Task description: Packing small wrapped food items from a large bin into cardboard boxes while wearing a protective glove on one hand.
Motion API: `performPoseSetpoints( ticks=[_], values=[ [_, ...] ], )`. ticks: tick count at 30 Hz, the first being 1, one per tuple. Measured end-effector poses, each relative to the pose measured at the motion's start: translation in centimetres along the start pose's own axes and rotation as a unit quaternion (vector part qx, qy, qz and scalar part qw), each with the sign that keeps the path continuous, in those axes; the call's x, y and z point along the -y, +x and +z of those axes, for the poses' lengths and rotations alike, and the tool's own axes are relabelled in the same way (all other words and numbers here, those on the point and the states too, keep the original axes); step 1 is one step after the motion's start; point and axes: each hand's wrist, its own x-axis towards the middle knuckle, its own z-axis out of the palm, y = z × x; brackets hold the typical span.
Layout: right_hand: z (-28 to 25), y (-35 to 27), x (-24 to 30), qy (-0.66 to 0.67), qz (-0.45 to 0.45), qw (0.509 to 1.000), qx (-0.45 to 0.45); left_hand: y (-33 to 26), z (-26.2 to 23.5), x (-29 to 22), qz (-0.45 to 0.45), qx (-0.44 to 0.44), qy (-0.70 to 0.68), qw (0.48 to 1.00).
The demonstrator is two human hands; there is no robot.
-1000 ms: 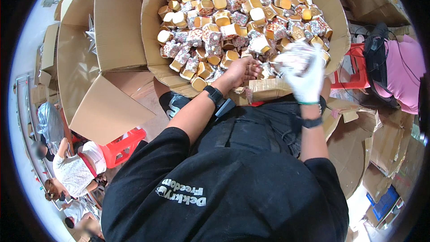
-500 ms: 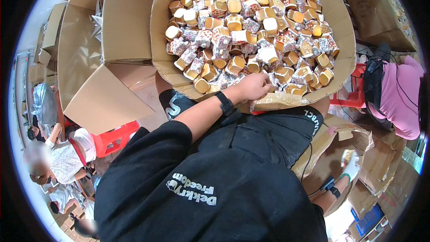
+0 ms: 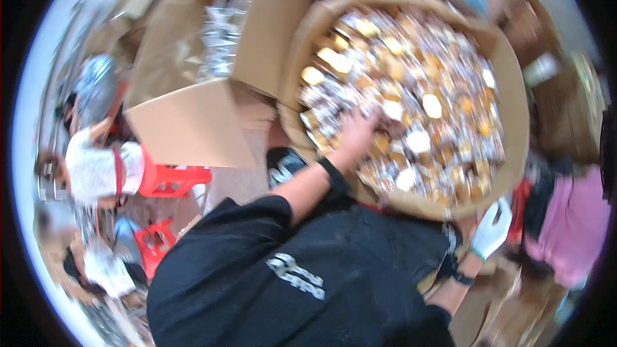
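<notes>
I see one large brown cardboard box [image 3: 514, 90] in the upper centre-right of the frame, heaped with small wrapped packets in gold, white and red [image 3: 424, 106], too many and too blurred to count. My bare left hand [image 3: 357, 133] lies on the packets at the heap's lower left edge; I cannot tell whether its fingers grip one. My white-gloved right hand [image 3: 492, 228] hangs below the box at lower right, fingers loosely spread, holding nothing visible. Two red plastic stools [image 3: 168, 180] stand at left, beside a flattened cardboard sheet [image 3: 193, 125].
</notes>
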Motion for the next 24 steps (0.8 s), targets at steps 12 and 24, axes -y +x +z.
performPoseSetpoints(
  ticks=[12, 24],
  values=[
    [11.6, 1.2, 10.3, 0.059, -0.261, 0.951, 0.158, -0.5, 1.3, -0.5, 0.058, 0.014, -0.071, 0.996],
    [16.9, -1.2, 5.7, 0.053, -0.150, 0.936, 0.313, 1.5, 1.3, -0.1, 0.122, -0.020, 0.001, 0.992]
  ],
)
